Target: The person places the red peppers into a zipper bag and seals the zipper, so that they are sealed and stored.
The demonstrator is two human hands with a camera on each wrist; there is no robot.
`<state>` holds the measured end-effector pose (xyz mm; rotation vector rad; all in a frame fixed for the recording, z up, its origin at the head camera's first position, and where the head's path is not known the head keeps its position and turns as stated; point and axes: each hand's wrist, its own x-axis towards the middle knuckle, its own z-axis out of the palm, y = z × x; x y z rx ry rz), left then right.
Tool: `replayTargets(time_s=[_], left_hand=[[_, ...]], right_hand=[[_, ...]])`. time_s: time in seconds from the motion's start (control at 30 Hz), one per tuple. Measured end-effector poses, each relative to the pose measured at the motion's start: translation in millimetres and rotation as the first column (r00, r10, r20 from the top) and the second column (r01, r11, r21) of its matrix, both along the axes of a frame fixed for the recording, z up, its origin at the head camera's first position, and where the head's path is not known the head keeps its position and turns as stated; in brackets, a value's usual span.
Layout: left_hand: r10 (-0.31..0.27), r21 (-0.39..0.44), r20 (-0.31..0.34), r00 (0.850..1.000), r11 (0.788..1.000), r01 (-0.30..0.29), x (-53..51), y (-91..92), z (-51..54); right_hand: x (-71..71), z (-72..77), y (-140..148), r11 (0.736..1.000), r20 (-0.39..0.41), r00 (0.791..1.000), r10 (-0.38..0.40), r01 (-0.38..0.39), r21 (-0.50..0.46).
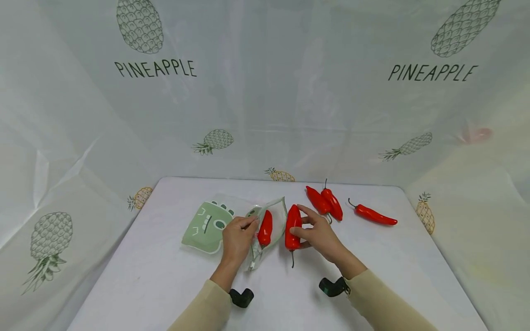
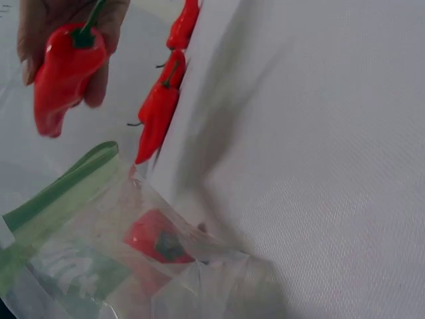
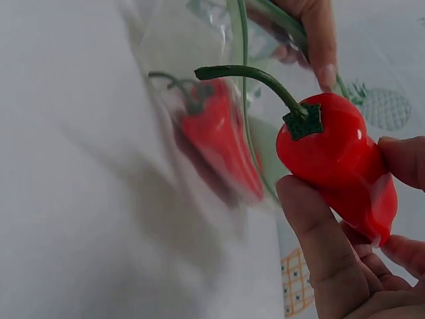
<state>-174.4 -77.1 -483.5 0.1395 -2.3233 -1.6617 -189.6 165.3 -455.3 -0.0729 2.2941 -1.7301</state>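
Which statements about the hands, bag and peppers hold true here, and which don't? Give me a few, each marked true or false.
1. The right hand holds a red pepper. True.
2. The left hand pinches a clear bag. True.
3. That bag has no pepper in it. False: one pepper shows inside.
4. Three loose peppers lie on the table. True.
5. The held pepper's stem points to the table's far side. False: it points to the near side.
6. All loose peppers lie bunched together. False: the rightmost pepper lies apart.
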Motion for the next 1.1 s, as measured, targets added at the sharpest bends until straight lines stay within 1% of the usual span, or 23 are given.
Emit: replayTargets(time_s=[0.1,0.23,0.37,0.53,0.67,0.73,0.8,0.87,0.97,1.03,1.1], left_hand=[[0.0,0.011,-0.015,1.0,1.0,0.0,0.7,1.6,0.5],[-0.001,-0.004,-0.039,0.999,1.0,0.001,2.3,4.2,1.6],[-0.018,0.027,-0.049,0.999,0.999,0.02,6.4,7.9,4.4],[-0.059,0.097,-0.035,0.998,0.993,0.062,13.0,14.1,6.5],[-0.072,0.118,-0.029,0.997,0.99,0.075,16.5,16.4,6.5],[-0.075,0.13,-0.032,0.997,0.988,0.079,17.5,16.6,6.5],[-0.07,0.128,-0.037,0.997,0.989,0.074,17.6,16.2,6.7],[-0.059,0.118,-0.046,0.997,0.991,0.064,16.9,15.9,8.1],[-0.028,0.098,-0.064,0.998,0.995,0.034,14.6,14.5,11.1],[-0.002,0.097,-0.084,0.996,0.995,0.01,12.4,12.7,13.4],[0.016,0.103,-0.103,0.995,0.995,-0.006,10.5,10.7,16.3]], right_hand=[[-0.4,-0.1,-13,1.0,0.015,1.0,0.003,-0.003,-0.018],[-1.2,-0.8,-29,0.999,0.024,1.0,-0.004,0.005,-0.046],[-1.0,-2.9,-43,0.996,0.021,1.0,-0.02,0.022,-0.085],[0.5,-6.0,-55,0.986,0.038,0.994,-0.098,0.102,-0.133],[1.4,-7.4,-61,0.975,0.036,0.985,-0.171,0.175,-0.136],[2.4,-9.0,-62,0.978,0.007,0.982,-0.189,0.189,-0.091],[3.2,-11.7,-63,0.981,-0.041,0.98,-0.193,0.193,0.0],[4.3,-15.0,-63,0.977,-0.097,0.979,-0.179,0.189,0.104],[6.3,-21.0,-64,0.95,-0.187,0.972,-0.142,0.187,0.25],[8.3,-24.4,-65,0.932,-0.231,0.966,-0.112,0.183,0.314],[10.2,-27.0,-66,0.913,-0.26,0.962,-0.087,0.181,0.366]])
